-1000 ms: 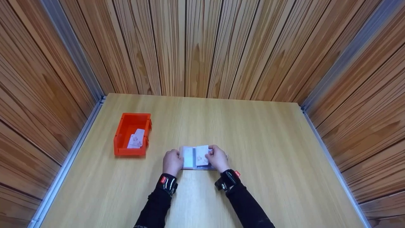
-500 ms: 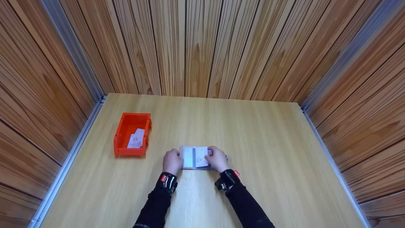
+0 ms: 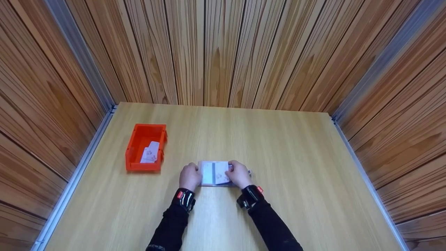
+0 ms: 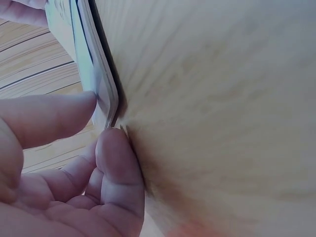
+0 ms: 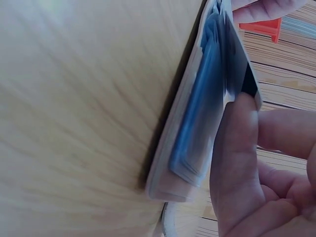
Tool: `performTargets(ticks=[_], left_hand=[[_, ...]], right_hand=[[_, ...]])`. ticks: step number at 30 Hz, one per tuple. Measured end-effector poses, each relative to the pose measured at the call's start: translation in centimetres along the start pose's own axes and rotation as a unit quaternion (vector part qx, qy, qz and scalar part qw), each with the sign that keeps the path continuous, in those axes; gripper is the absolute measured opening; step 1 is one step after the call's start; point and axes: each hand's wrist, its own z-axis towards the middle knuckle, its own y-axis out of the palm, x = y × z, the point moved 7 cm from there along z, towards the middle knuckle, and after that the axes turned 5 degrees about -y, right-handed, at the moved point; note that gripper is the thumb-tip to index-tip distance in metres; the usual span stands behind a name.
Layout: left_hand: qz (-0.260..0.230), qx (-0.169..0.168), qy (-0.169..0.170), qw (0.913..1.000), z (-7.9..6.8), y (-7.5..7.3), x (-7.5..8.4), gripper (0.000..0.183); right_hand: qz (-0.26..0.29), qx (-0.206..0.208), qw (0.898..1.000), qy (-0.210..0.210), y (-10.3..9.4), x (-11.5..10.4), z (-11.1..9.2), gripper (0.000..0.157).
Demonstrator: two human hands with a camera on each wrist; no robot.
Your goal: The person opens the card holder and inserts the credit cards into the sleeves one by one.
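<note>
A card holder (image 3: 207, 173) with clear plastic sleeves lies spread on the table in the head view. My left hand (image 3: 190, 177) pinches its left edge; in the left wrist view the thumb is on top and a finger underneath, at a rounded corner. Between the thumb and fingers of my right hand (image 3: 239, 174) is a white card (image 3: 221, 172) with a faint print, over the holder's right half. The right wrist view shows this card (image 5: 240, 54) tilted up from the bluish sleeves (image 5: 200, 123), its far end down among them near the fold, its dark-marked edge at my fingertip.
An orange-red bin (image 3: 143, 167) stands on the table to the left, with several printed white cards (image 3: 150, 153) inside. Wooden panel walls (image 3: 223, 52) enclose the table (image 3: 278, 157) at the back and both sides. A small ring-like piece (image 3: 250, 172) sticks out at the holder's right end.
The card in my right hand has shifted slightly left and towards me, lying lower over the holder than a second ago. In the last half second hardly anything has moved; my left hand keeps its place.
</note>
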Motion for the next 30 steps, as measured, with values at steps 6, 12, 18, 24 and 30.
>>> performTargets(ticks=[6,12,18,24,30], left_hand=[[0.000,0.027,0.029,0.9992,-0.13,-0.28,0.32,0.010],[0.000,0.023,0.024,0.9994,0.05,-0.08,0.10,0.013],[0.000,0.007,0.014,0.9999,0.08,-0.05,0.08,0.013],[0.003,0.008,0.014,0.9999,0.08,-0.09,0.13,0.011],[0.005,0.013,0.021,0.9997,0.00,-0.12,0.22,0.007]], right_hand=[[-0.024,0.007,1.000,-0.018,-0.06,-0.21,0.08,0.037],[-0.021,0.003,1.000,-0.017,-0.03,-0.21,0.18,0.038],[-0.024,0.004,1.000,-0.019,0.05,-0.26,0.25,0.038],[-0.029,0.007,0.999,-0.028,0.15,-0.41,0.27,0.038],[-0.026,0.006,0.999,-0.025,0.28,-0.46,0.37,0.037]])
